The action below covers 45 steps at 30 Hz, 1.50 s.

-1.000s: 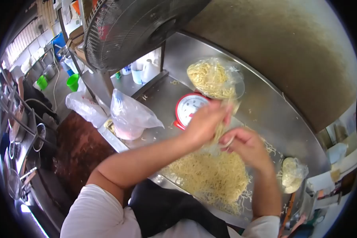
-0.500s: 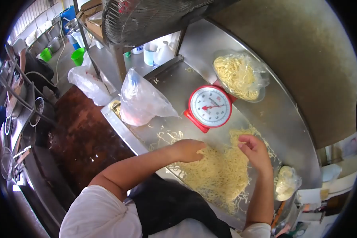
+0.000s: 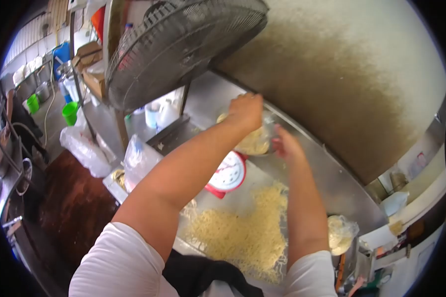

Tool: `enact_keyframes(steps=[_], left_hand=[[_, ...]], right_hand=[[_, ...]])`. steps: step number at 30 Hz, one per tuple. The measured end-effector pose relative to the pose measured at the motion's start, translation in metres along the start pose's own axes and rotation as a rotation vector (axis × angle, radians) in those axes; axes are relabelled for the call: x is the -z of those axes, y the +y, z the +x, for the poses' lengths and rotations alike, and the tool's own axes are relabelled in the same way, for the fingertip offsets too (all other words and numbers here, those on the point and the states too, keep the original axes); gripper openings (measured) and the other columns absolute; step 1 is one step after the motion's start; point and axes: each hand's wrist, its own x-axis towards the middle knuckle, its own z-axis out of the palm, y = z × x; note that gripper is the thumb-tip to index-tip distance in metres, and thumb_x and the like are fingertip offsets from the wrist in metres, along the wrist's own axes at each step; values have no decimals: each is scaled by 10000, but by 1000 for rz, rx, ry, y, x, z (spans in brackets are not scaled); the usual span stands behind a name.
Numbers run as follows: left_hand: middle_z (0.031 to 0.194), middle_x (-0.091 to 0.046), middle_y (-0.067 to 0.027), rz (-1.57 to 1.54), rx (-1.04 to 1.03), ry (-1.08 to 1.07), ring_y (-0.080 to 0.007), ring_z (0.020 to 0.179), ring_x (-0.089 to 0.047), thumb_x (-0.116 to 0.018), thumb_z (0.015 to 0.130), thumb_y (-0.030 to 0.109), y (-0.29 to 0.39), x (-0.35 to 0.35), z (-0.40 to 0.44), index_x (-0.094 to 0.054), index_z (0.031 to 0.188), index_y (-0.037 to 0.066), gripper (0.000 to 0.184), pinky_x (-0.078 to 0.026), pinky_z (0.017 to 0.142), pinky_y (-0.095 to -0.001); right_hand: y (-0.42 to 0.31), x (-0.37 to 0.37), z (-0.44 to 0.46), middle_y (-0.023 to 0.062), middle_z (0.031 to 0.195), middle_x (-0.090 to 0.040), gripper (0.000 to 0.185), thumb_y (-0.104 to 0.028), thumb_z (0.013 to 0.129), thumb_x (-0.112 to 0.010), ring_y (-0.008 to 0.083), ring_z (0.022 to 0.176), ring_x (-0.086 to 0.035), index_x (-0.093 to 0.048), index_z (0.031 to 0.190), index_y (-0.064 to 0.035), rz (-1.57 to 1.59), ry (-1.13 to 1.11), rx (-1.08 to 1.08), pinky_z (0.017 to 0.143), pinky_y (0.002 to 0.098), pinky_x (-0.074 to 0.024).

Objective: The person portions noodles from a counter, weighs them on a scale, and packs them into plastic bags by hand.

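Overlapping the red scale (image 3: 230, 173) is the left forearm (image 3: 198, 153).

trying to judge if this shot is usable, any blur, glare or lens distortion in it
Head view: fisheye bending curves the counter's back edge, black corners; strong glare at the far-left edge; scale dial softly blurred, its numbers unreadable; right hand smeared

White short sleeves (image 3: 119, 262), black apron (image 3: 208, 274), bare forearms and hands (image 3: 247, 113).

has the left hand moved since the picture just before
Yes, forward: the left hand was at the noodle pile, nearer than the dial, and is now at the bag beyond it.
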Motion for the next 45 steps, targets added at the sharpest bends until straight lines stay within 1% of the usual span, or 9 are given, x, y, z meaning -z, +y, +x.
enact_keyframes(steps=[4, 8, 11, 13, 17, 25, 30, 37, 45], left_hand=[[1021, -639, -238, -2, 235, -476, -355, 993, -622, -574, 801, 141, -20, 26, 24, -646, 978, -7, 242, -485, 841, -462], [1050, -639, -234, 91, 201, -277, -357, 1007, -621, -460, 851, 104, -46, 24, 28, -627, 1031, -15, 273, -484, 869, -453], [1041, -640, -235, 237, 96, -506, -368, 1009, -614, -461, 851, 113, -46, 39, 22, -608, 1046, -3, 270, -479, 870, -464], [1023, -645, -226, 187, 61, -366, -376, 997, -614, -471, 844, 117, -38, 47, 24, -611, 1012, 2, 247, -480, 866, -465], [942, -655, -212, 52, 3, -29, -377, 931, -627, -485, 835, 118, -33, 73, 55, -628, 925, 29, 191, -486, 812, -460], [764, -618, -215, -408, -152, 59, -365, 751, -612, -512, 809, 124, 17, 158, 77, -610, 808, 9, 151, -473, 675, -410], [615, -552, -35, -735, -37, -249, -105, 610, -504, -559, 791, 105, 13, 158, 24, -601, 753, 28, 95, -417, 565, -296], [646, -535, -125, -199, -226, -623, -236, 597, -531, -481, 786, 51, -48, 70, -186, -537, 774, 26, 62, -432, 580, -349], [792, -556, -75, -838, 221, -813, -197, 666, -525, -503, 757, 18, -45, 142, -236, -522, 876, 14, 121, -440, 629, -315]], right_hand=[[-24, -17, -13, 15, 667, -596, 139, -139, 793, -613, 102, 547, -532, -660, 899, -62, 63, -16, 389, 452, 258, -400], [-16, -4, 13, 107, 734, -648, 126, -153, 827, -560, 199, 589, -616, -632, 873, -61, -306, 184, 589, 558, 356, -487], [-6, -1, 4, 141, 793, -667, 144, -177, 844, -537, 266, 724, -655, -617, 855, -57, -533, 271, 502, 664, 402, -499], [-12, 1, -2, 131, 783, -662, 143, -168, 850, -537, 260, 742, -646, -611, 850, -47, -422, 203, 368, 656, 399, -495], [-91, 33, -11, 108, 671, -593, 125, -86, 865, -490, 204, 525, -566, -602, 829, -43, -99, 323, 857, 544, 366, -469], [-173, 84, -146, 9, 613, -488, 146, -67, 859, -411, 113, 469, -494, -554, 861, -94, 117, 189, 796, 413, 257, -370], [-120, 95, -178, -10, 613, -475, 127, -52, 852, -419, 104, 466, -459, -532, 819, -100, 77, 13, 629, 419, 249, -365], [104, 59, -183, -2, 619, -479, 123, -29, 851, -417, 90, 478, -463, -527, 825, -79, -157, -223, 210, 458, 258, -439], [103, 54, -250, -1, 631, -484, 117, -22, 859, -422, 78, 549, -480, -533, 845, -56, -5, -354, 223, 522, 238, -463]])
